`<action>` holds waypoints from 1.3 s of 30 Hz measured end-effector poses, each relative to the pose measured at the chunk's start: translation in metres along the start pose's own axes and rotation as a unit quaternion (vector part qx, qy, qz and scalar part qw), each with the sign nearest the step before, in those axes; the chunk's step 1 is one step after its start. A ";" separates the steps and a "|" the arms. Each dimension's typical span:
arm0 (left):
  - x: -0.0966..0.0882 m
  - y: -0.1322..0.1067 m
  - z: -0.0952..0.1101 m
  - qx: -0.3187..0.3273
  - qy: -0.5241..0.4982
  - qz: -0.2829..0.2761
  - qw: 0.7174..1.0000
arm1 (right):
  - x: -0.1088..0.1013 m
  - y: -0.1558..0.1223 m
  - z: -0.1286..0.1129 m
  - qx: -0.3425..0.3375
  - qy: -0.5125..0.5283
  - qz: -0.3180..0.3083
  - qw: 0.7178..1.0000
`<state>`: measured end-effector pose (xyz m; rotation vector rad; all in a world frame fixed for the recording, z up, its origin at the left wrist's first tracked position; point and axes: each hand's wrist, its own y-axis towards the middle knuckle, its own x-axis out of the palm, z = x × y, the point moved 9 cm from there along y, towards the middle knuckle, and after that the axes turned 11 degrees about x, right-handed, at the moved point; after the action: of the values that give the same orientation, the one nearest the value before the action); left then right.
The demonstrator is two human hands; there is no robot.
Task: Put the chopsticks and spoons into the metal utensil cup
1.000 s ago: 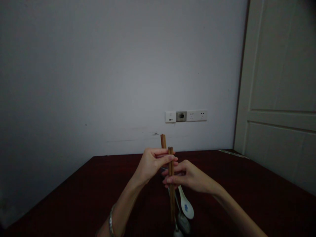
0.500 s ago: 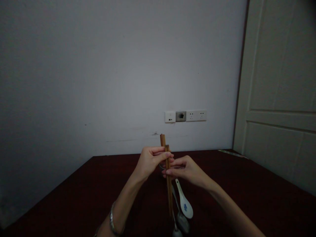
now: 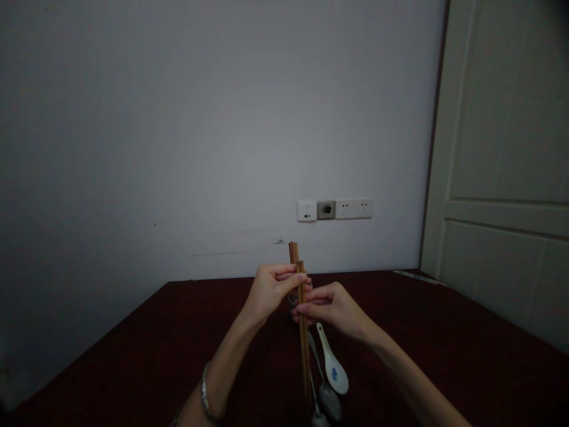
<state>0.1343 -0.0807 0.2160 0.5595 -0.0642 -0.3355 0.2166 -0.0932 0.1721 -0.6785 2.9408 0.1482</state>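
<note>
Between the fingers (image 3: pixel 326 291), 2 wooden chopsticks (image 3: pixel 304 344)

Brown chopsticks (image 3: pixel 303 341); white spoon (image 3: pixel 333 365) with blue motif; dark red table (image 3: pixel 213 350).

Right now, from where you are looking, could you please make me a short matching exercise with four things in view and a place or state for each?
Things:
1. Silver-coloured bracelet
2. White spoon
3. Front chopsticks
4. Sockets

Places and states:
A. Held by the left hand and the right hand
B. Set in the pale wall
C. Around the left forearm
D. On the dark red table, showing a blue mark

Pairs: 1-C, 2-D, 3-A, 4-B.
</note>
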 end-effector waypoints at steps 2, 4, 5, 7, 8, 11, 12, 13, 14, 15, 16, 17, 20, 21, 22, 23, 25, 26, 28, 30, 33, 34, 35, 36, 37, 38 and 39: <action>0.001 0.001 0.000 -0.005 0.001 -0.009 1.000 | 0.000 0.000 0.001 0.004 0.001 -0.002 1.000; 0.001 0.001 -0.002 -0.018 -0.001 -0.020 1.000 | 0.001 0.000 0.002 0.008 0.005 -0.002 1.000; 0.001 0.001 -0.004 -0.026 -0.005 -0.024 0.999 | 0.001 0.000 0.002 0.011 0.008 -0.001 1.000; -0.004 0.003 -0.008 -0.036 -0.023 -0.014 0.999 | 0.001 0.001 0.005 0.017 0.016 0.000 1.000; -0.008 0.004 -0.009 -0.037 -0.033 -0.002 0.999 | 0.000 0.002 0.006 0.021 0.020 0.001 1.000; -0.026 0.011 -0.015 -0.027 -0.065 0.043 0.997 | -0.010 0.009 0.007 0.028 0.022 0.014 0.999; -0.033 0.014 -0.018 -0.024 -0.073 0.057 0.995 | -0.015 0.012 0.005 0.024 0.020 0.020 0.999; -0.042 0.017 -0.022 -0.021 -0.081 0.072 0.994 | -0.022 0.016 0.002 0.017 0.015 0.027 0.999; -0.051 0.020 -0.029 -0.020 -0.089 0.089 0.992 | -0.029 0.020 -0.003 0.008 0.009 0.033 0.999; -0.062 0.024 -0.037 -0.021 -0.094 0.106 0.990 | -0.038 0.025 -0.010 -0.002 0.003 0.041 0.999; -0.073 0.027 -0.048 -0.023 -0.098 0.122 0.987 | -0.047 0.031 -0.017 -0.012 -0.004 0.051 0.999; -0.086 0.029 -0.062 -0.029 -0.101 0.139 0.985 | -0.057 0.037 -0.024 -0.019 -0.009 0.062 0.998; -0.126 0.028 -0.119 -0.089 -0.091 0.201 0.971 | -0.087 0.057 -0.047 -0.046 -0.012 0.103 0.994; -0.141 0.024 -0.141 -0.121 -0.081 0.230 0.962 | -0.096 0.064 -0.054 -0.055 -0.010 0.119 0.991; -0.153 0.019 -0.161 -0.143 -0.079 0.245 0.956 | -0.105 0.070 -0.059 -0.061 -0.005 0.132 0.989; -0.164 0.015 -0.178 -0.149 -0.082 0.258 0.951 | -0.112 0.077 -0.062 -0.065 0.000 0.142 0.988; -0.184 0.004 -0.208 -0.168 -0.089 0.284 0.940 | -0.123 0.091 -0.063 -0.067 0.006 0.154 0.986; -0.193 -0.003 -0.222 -0.181 -0.085 0.307 0.930 | -0.127 0.098 -0.061 -0.066 0.008 0.158 0.985; -0.211 -0.018 -0.241 -0.195 -0.074 0.355 0.911 | -0.132 0.112 -0.052 -0.056 0.010 0.164 0.985; -0.223 -0.027 -0.253 -0.191 -0.069 0.386 0.900 | -0.136 0.125 -0.038 -0.036 0.012 0.170 0.985; -0.232 -0.031 -0.257 -0.159 -0.056 0.402 0.900 | -0.138 0.142 -0.014 0.001 0.007 0.172 0.985; -0.234 -0.031 -0.257 -0.151 -0.046 0.404 0.901 | -0.137 0.146 -0.007 0.008 0.003 0.171 0.985; -0.235 -0.031 -0.258 -0.147 -0.036 0.403 0.902 | -0.137 0.149 -0.001 0.014 0.000 0.169 0.985; -0.235 -0.030 -0.258 -0.143 -0.027 0.400 0.905 | -0.137 0.152 0.005 0.017 -0.001 0.168 0.986; -0.235 -0.029 -0.259 -0.141 -0.022 0.396 0.907 | -0.136 0.155 0.011 0.020 -0.001 0.167 0.986; -0.235 -0.028 -0.260 -0.139 -0.020 0.392 0.909 | -0.136 0.157 0.017 0.023 0.001 0.165 0.986; -0.235 -0.028 -0.261 -0.138 -0.019 0.389 0.911 | -0.135 0.158 0.023 0.027 0.004 0.165 0.986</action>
<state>-0.0562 0.1078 -0.0127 0.2118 -0.2642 0.4224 0.2697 0.1095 0.1794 -0.1791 3.0281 0.0942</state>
